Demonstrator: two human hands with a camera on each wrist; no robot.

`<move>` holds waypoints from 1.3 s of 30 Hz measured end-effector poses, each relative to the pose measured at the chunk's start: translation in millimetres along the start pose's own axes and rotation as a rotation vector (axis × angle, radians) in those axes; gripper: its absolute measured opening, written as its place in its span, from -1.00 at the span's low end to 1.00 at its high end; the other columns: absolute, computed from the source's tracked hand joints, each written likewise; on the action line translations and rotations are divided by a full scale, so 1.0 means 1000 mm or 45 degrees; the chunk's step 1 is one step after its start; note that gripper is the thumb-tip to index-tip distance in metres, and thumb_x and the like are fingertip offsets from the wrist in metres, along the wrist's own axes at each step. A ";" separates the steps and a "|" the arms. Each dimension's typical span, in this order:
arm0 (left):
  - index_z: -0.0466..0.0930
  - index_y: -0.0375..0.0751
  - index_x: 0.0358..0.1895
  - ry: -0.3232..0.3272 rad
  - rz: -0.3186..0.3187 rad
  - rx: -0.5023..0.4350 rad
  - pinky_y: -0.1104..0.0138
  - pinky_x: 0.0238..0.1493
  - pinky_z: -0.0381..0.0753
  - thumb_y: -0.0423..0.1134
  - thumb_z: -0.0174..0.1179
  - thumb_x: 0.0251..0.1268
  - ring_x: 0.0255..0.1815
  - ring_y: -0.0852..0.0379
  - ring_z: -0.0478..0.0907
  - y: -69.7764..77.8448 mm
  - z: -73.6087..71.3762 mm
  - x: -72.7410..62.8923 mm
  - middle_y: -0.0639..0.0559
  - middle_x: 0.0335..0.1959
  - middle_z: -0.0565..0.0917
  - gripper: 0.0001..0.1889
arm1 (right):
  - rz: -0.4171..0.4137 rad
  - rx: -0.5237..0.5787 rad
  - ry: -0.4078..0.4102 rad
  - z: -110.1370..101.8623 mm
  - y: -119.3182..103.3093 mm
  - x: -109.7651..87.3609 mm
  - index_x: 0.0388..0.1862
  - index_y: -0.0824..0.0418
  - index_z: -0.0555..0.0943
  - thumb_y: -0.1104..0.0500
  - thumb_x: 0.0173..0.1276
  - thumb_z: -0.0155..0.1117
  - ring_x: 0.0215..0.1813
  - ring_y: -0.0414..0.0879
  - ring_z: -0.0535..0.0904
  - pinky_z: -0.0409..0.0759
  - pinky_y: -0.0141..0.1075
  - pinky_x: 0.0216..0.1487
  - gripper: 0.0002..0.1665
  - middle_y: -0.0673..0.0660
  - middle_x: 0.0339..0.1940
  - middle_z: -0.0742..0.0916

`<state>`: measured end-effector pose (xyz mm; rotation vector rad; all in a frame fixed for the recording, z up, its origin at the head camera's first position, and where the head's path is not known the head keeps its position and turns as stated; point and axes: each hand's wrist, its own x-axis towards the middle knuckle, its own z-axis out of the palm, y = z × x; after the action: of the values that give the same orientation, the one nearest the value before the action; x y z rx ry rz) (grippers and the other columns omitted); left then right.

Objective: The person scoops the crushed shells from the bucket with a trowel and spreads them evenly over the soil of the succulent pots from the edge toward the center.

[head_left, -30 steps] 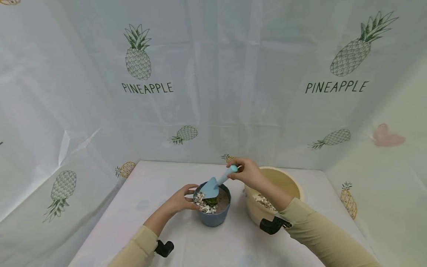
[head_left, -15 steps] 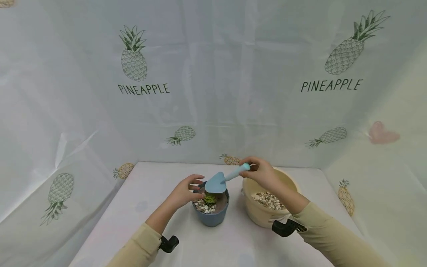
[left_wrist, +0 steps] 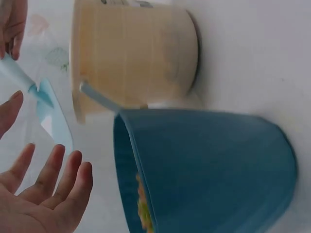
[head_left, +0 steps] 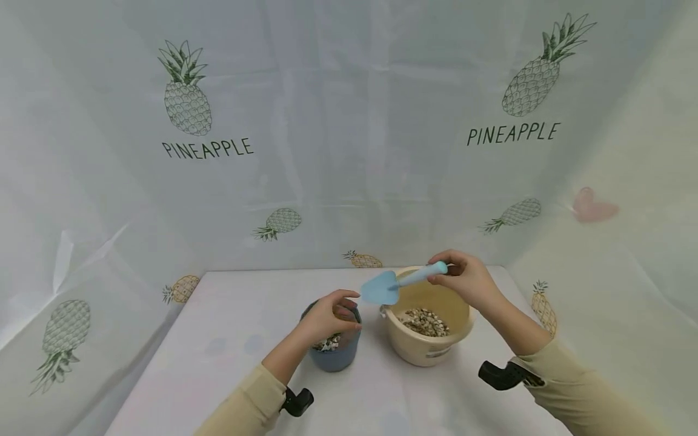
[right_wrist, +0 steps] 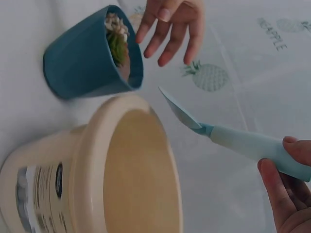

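My right hand grips the handle end of a light blue hand trowel, held above the left rim of a cream bucket. Pebbles cover the bucket's bottom. With fingers spread and holding nothing, my left hand hovers over a blue plant pot, fingertips near the trowel's blade in the head view. Inside the pot, the right wrist view shows a green succulent, white pebbles on one side and brown soil on the other. The left hand hides much of this from the head camera.
Pot and bucket stand side by side on a table with a white cloth. Behind the table hangs a pale sheet printed with pineapples. Each sleeve cuff carries a black wrist camera.
The trowel has lifted off the pot and moved right to the bucket with my right hand. My left hand has shifted from the pot's left side to over it. The head view has turned slightly right.
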<state>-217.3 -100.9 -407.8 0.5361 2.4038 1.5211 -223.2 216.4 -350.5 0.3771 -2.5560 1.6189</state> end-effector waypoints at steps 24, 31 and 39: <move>0.59 -0.18 0.13 0.070 -0.111 0.090 0.16 -0.24 0.60 -0.25 0.53 -0.01 -0.14 -0.02 0.58 0.005 0.050 0.054 -0.01 -0.19 0.64 -0.44 | -0.036 -0.344 0.102 -0.053 0.023 -0.034 -0.06 0.32 0.61 0.34 0.27 0.39 -0.11 -0.03 0.66 0.63 -0.35 -0.21 -0.74 0.26 -0.07 0.65; 0.64 -0.17 -0.01 0.090 -0.145 0.238 0.18 -0.35 0.54 -0.26 0.56 -0.06 -0.34 0.08 0.51 0.007 0.052 0.066 0.03 -0.33 0.59 -0.53 | -0.083 -0.444 0.029 -0.046 0.036 -0.022 -0.12 0.30 0.62 0.40 0.26 0.36 -0.16 0.06 0.67 0.64 -0.26 -0.26 -0.79 0.20 -0.18 0.66; 0.64 -0.14 -0.01 0.096 -0.167 0.275 0.20 -0.38 0.54 -0.26 0.57 -0.08 -0.37 0.09 0.51 0.008 0.053 0.068 0.04 -0.33 0.60 -0.53 | -0.307 -0.675 -0.059 -0.041 0.056 -0.006 -0.22 0.31 0.66 0.49 0.15 0.40 -0.23 0.03 0.64 0.64 -0.21 -0.29 -0.77 0.14 -0.25 0.69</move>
<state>-256.6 -25.2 -424.0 0.3594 2.6217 1.2587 -233.5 277.1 -382.6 0.6362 -2.7078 0.8200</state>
